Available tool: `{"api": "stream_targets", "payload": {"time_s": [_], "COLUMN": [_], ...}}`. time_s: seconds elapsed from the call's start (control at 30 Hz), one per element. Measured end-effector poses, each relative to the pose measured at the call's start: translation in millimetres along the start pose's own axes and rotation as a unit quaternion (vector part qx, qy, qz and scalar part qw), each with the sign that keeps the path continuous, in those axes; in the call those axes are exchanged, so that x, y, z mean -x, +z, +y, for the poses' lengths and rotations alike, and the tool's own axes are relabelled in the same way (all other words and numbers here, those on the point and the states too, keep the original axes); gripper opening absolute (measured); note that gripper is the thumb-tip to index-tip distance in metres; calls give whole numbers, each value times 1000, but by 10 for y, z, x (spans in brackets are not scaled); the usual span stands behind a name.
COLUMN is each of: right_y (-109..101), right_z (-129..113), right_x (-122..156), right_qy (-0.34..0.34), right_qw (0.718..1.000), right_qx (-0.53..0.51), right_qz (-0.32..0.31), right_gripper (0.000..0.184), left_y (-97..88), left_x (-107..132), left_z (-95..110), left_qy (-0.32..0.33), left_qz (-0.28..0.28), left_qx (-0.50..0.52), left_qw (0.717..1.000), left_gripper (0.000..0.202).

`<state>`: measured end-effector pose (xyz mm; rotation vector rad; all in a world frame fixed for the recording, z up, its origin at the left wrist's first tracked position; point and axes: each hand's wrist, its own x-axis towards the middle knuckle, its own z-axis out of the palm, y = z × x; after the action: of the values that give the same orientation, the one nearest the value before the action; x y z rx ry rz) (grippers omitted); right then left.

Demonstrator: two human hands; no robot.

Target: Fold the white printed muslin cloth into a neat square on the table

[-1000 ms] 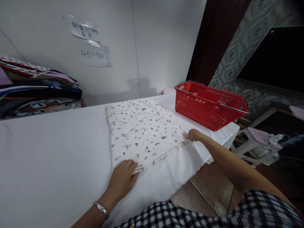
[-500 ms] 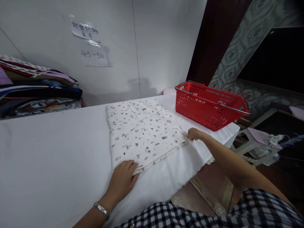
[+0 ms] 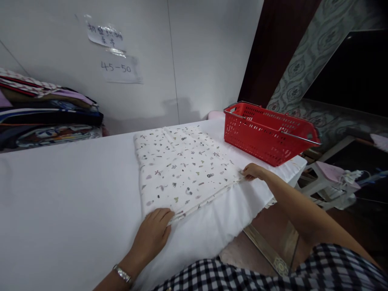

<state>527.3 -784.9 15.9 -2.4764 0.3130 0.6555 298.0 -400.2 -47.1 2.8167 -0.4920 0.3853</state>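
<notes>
- Folded white cloth with small printed motifs (image 3: pixel 182 169) flat on white-covered worktop (image 3: pixel 60 202), right of centre, near edge running slantwise toward the worktop's front.
- Left hand (image 3: pixel 153 232) at the cloth's near-left corner: fingers curled over the hem, stacked layers gripped between fingertips and thumb. Silver wristwatch (image 3: pixel 122 275) on that wrist.
- Right hand (image 3: pixel 253 171) at the near-right corner, fingertips touching the hem. Pinching or merely pressing: cannot tell, fingers too small and turned away.
- Change over the last second: left hand drawn back a little toward the body and gone from lying flat on the corner to curling around its edge. Right hand shifted slightly outward along the same hem. Cloth itself hardly moved; outline and folds as before.
- Reading, as a judgement: contact turned from smoothing to taking hold, near edge now under control at both ends, cloth not yet lifted.
- Red plastic basket with metal handles (image 3: pixel 266 137) on the worktop's far-right end, just beyond the cloth, not touching it.
- Stack of folded coloured fabrics (image 3: pixel 48 117) against the wall at left, well apart.
- Two handwritten paper notes (image 3: pixel 117 66) taped to the wall above.
</notes>
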Motion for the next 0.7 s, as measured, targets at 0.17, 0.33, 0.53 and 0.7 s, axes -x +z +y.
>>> {"api": "stream_targets", "payload": {"time_s": [0.17,0.33,0.53,0.7], "right_y": [2,14,85,171], "right_z": [-6,-40,-61,5], "right_x": [30,52,14,25], "right_qy": [17,29,29,-2], "right_qw": [1000,999,998,998], "right_qx": [1,28,56,54], "right_qz": [-26,-12,15,14], "right_gripper": [14,16,15,14], "left_y": [11,24,-15,-138], "left_x": [51,89,138,169], "left_z": [-31,-30,-11,88], "left_qy": [5,15,-19,-93], "left_qz": [12,35,33,-12], "left_qx": [-3,-11,-15,-5], "left_qw": [1000,999,999,996], "left_gripper": [36,37,41,44]}}
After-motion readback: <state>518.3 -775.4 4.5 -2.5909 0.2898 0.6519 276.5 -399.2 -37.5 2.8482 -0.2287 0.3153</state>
